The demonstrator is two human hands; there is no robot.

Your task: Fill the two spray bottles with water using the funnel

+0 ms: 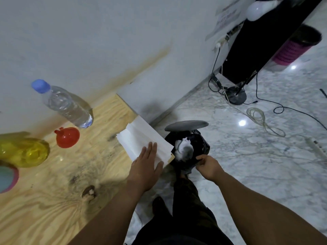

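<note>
Left hand (147,160) flat, fingers straight, pressing white paper towels (141,140) at the wooden table (62,200) corner. Right hand (208,166) off the table over the bin (187,149), fingers curled, apparently pinching the black liner's rim. Red funnel (67,137) well to the left, mouth down, spout toward the far left; yellow spray bottle (26,152) farther left, blurred. Capped water bottle (65,103) behind, leaning left in this wide view. Left hand nearer to all three; only one spray bottle surely identifiable.
</note>
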